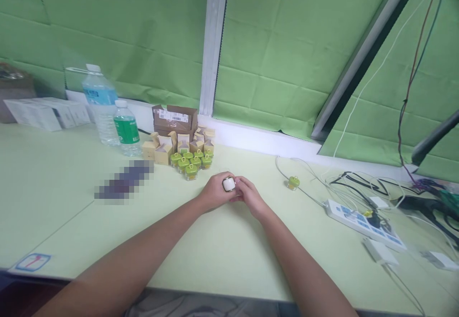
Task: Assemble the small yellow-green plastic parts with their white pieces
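Note:
My left hand [213,192] is wrapped round a small item with a rounded white face and a dark rim [228,184], above the table's middle. The white face points up toward me; the rest is covered by fingers, so I cannot tell its exact kind. From the other side, my right hand [251,197] meets it with bent fingers, their tips closed at its right edge. Just beyond my left hand stand several small clear containers with green lids [191,171], grouped together. One more green-lidded container [293,182] sits apart, to the right, by a white cable.
Opened small tan boxes [164,151] and a brown carton [175,120] stand behind the containers. Left of them are a large water bottle [102,121] and a smaller green-labelled bottle [127,133]. A white power strip [364,224] with tangled cables lies at right.

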Demonstrator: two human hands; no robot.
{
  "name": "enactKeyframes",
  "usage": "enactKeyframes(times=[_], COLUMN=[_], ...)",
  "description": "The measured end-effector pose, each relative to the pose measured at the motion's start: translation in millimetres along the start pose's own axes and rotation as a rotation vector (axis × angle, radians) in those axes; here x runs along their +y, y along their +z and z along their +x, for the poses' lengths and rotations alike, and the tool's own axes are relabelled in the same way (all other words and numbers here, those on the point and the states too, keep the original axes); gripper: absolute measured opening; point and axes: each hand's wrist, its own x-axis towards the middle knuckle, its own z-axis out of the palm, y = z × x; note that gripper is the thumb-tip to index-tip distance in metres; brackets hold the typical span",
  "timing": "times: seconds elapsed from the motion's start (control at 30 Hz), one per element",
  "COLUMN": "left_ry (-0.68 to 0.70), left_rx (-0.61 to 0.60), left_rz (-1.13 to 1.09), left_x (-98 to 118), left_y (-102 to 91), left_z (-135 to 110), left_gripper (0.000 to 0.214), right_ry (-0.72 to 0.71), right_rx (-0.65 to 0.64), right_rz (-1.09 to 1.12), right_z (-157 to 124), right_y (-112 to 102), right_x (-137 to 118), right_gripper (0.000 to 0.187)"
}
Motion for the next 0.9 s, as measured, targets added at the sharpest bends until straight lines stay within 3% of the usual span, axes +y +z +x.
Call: enactKeyframes(times=[0.23, 0.43, 0.9], left_ry=[-0.009, -0.024, -0.039], left_rx=[-0.021, -0.010, -0.045], left_rz=[0.027, 0.022, -0.007], left_x=[-2.8, -0.2, 0.0], left_y=[-2.3, 0.4, -2.2], left_z=[-0.5, -1.4, -2.3], left_gripper=[0.017, 0.013, 0.015], right_ry=[-0.044, -0.098, -0.051], right_rx=[-0.008, 0.045, -0.033], right_rz=[-0.150, -0.177, -0.069], right_z=[-6.8, -1.1, -5.9], right_y=[8.4, 1.1, 6.8], right_x=[-5.8, -0.4, -6.4], right_gripper=[0.040, 0.036, 0.040])
